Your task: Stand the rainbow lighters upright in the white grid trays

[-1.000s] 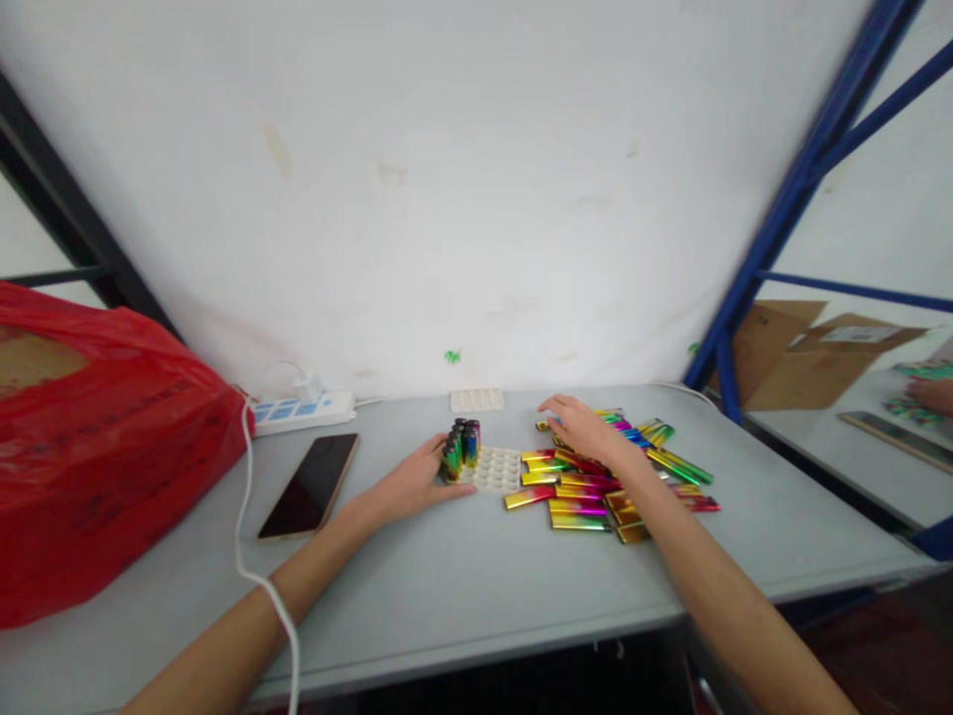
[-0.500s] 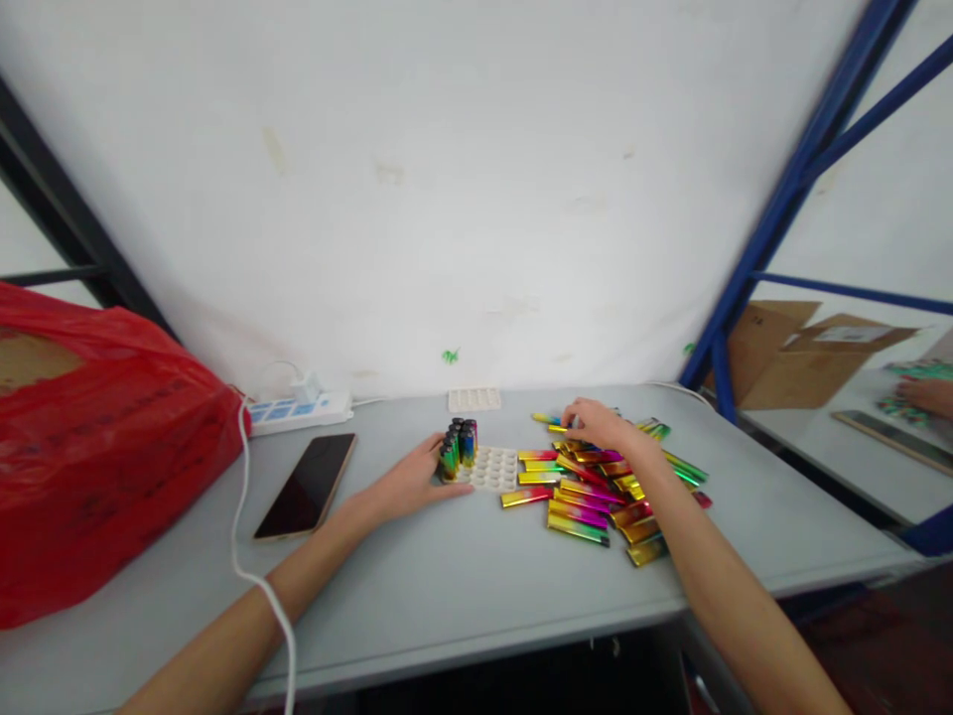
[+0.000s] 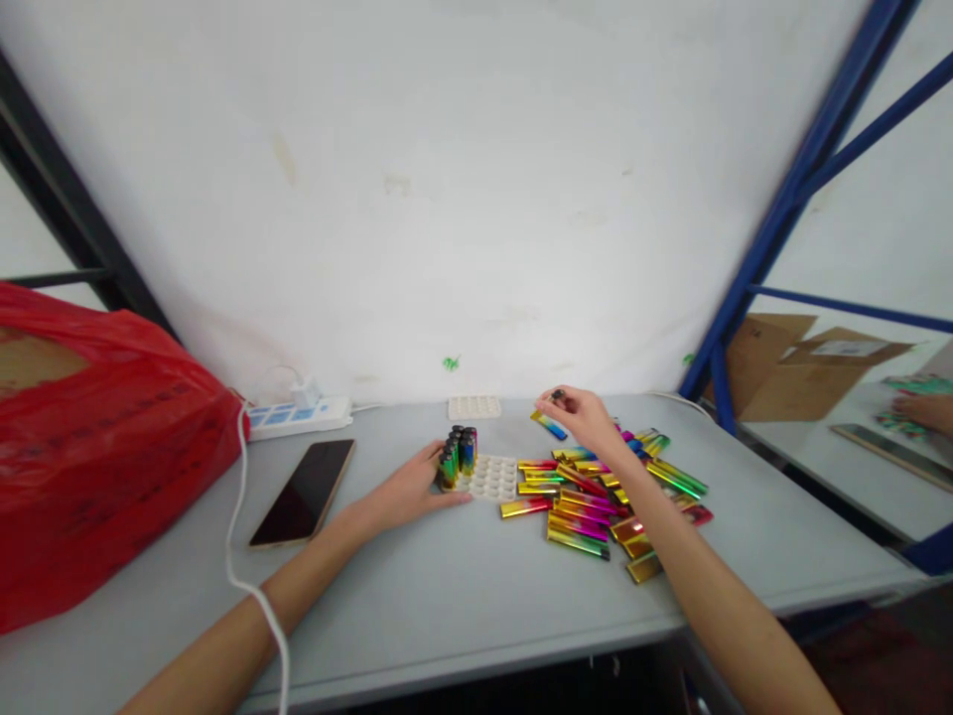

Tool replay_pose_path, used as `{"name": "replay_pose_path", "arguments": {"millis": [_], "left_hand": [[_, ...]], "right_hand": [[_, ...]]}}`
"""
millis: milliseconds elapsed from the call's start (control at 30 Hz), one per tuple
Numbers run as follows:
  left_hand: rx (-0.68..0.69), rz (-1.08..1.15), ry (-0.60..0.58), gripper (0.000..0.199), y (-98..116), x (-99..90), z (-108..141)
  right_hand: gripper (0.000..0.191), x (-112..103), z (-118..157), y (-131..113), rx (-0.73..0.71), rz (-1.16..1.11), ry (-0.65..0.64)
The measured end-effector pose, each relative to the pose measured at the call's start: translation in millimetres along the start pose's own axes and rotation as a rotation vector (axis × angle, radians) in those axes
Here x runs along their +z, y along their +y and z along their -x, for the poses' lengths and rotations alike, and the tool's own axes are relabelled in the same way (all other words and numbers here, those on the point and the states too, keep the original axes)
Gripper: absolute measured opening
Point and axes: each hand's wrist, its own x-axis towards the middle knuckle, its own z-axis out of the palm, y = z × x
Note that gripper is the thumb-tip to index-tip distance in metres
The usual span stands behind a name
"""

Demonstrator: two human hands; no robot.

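A white tray with round holes (image 3: pixel 495 479) lies on the grey table, several shiny dark-topped tubes (image 3: pixel 460 453) standing upright at its left end. My left hand (image 3: pixel 412 487) holds the tray's left end, thumb along the front edge and fingers behind the tubes. Beyond the pile's back left, my right hand (image 3: pixel 577 412) is raised with its fingers pinched on a small dark-ended piece. A yellow-and-blue tube (image 3: pixel 549 426) lies just below those fingers. The pile of metallic coloured tubes (image 3: pixel 588 497) spreads to the right of the tray.
Another white tray (image 3: pixel 475 406) lies by the wall. At left are a phone (image 3: pixel 305 492), a power strip (image 3: pixel 302 418), a white cable (image 3: pixel 242 581) and a red bag (image 3: pixel 111 447). Beyond the blue frame stand a cardboard box (image 3: pixel 789 367) and another person's hand (image 3: pixel 925 409).
My right hand has moved left and lifted slightly, now pinching a dark-ended piece. The yellow-and-blue tube is more exposed. My left hand stays at the tray.
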Motion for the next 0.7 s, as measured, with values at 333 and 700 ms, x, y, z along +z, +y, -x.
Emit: {"name": "replay_pose_path", "arguments": {"millis": [333, 700], "left_hand": [[0.008, 0.010, -0.021, 0.082, 3, 0.0, 2], [0.036, 0.011, -0.022, 0.081, 1, 0.0, 2]], "right_hand": [[0.057, 54, 30, -54, 0.234, -0.616, -0.334], [0.053, 88, 41, -41, 0.077, -0.043, -0.073]]}}
